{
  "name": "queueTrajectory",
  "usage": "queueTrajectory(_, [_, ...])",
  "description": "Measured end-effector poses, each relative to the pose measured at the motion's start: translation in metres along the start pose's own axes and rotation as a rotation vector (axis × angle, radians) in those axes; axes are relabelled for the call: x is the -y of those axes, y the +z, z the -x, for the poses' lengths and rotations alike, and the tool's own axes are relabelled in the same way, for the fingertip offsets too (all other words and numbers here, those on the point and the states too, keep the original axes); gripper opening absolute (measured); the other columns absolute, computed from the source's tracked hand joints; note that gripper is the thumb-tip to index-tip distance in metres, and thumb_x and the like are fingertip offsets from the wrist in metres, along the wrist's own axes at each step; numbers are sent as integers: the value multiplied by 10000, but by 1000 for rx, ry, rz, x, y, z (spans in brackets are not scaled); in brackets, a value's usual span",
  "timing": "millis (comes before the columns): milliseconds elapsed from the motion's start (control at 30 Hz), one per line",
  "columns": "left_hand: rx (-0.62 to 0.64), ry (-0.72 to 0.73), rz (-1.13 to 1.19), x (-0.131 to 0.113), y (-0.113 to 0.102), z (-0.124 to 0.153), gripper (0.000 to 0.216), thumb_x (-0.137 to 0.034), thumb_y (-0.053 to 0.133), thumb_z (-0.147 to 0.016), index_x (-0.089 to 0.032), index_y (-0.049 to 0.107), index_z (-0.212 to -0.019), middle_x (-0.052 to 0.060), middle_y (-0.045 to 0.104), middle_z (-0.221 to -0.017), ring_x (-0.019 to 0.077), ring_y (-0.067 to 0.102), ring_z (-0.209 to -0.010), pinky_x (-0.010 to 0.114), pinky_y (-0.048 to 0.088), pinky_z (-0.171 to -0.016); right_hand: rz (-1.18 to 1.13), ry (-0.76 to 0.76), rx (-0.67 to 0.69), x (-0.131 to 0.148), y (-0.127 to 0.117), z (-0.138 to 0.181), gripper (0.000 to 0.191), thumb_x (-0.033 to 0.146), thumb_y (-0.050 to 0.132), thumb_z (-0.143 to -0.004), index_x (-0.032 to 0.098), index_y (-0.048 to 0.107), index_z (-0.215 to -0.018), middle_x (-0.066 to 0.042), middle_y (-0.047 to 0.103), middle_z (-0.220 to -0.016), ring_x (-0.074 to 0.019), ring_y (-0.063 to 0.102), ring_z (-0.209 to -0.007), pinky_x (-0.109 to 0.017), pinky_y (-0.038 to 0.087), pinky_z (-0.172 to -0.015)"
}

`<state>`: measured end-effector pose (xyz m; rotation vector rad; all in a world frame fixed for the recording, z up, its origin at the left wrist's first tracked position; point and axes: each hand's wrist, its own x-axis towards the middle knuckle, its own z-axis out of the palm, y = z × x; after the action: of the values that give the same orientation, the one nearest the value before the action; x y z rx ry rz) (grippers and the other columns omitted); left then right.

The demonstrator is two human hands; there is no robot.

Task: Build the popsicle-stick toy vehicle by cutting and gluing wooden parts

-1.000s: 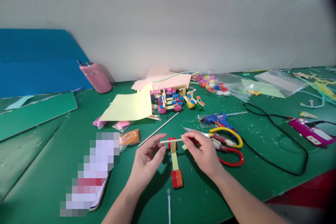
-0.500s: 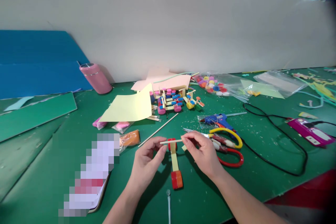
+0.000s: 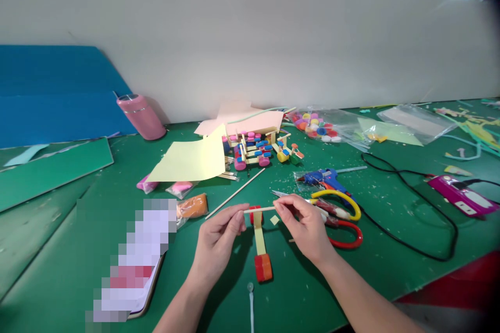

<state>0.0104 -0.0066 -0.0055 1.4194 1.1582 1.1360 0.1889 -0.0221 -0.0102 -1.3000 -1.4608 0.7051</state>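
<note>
A thin wooden stick [image 3: 259, 209] runs level between my hands. My left hand [image 3: 222, 234] pinches its left end between thumb and fingers. At the other end, the fingertips of my right hand [image 3: 302, 226] are closed on it. Just beneath the stick lies a small model [image 3: 260, 239] made of a pale yellow strip with a red piece at the far end and a red and orange block at the near end. Beside it, a small pale yellow square [image 3: 274, 220] rests on the table. A longer thin stick [image 3: 235, 193] lies beyond my left hand.
Scissors [image 3: 357, 208] and a blue glue gun [image 3: 326, 179] lie to the right, with a black cord and a purple power strip [image 3: 463, 195]. Small colourful models [image 3: 253, 151] stand behind yellow paper [image 3: 191, 158]. A phone [image 3: 136, 265] and pink tumbler [image 3: 142, 117] are on the left.
My left thumb and fingers have closed onto the stick's left end. Both hands and the stick have shifted slightly right, and the small yellow square now shows fully.
</note>
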Motion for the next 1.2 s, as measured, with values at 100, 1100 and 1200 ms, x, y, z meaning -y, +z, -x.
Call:
queueTrajectory(100, [4, 5, 4, 0, 0, 0, 202, -262, 560, -790, -166, 705, -894, -10, 580, -577, 116, 505, -556, 227, 430, -553, -1, 0, -4, 0, 0, 0, 133, 266, 516, -844, 187, 613, -801, -33, 616, -757, -154, 551, -670, -244, 440, -574])
queueTrajectory(1100, [104, 31, -188, -8, 1, -5, 221, -244, 566, -754, -188, 638, -955, 42, 617, -836, 165, 564, -741, 290, 453, -697, 4, -10, 6, 0, 1, -2, 141, 261, 518, -835, 179, 623, -788, -37, 622, -754, -159, 565, -676, -244, 443, -581])
queueTrajectory(1200, [141, 36, -321, -21, 2, -8, 209, -231, 591, -719, -190, 645, -917, 36, 626, -820, 164, 563, -718, 287, 453, -683, 1, -13, 6, 1, 1, -2, 143, 264, 518, -836, 179, 623, -787, -35, 620, -749, -157, 564, -671, -242, 443, -574])
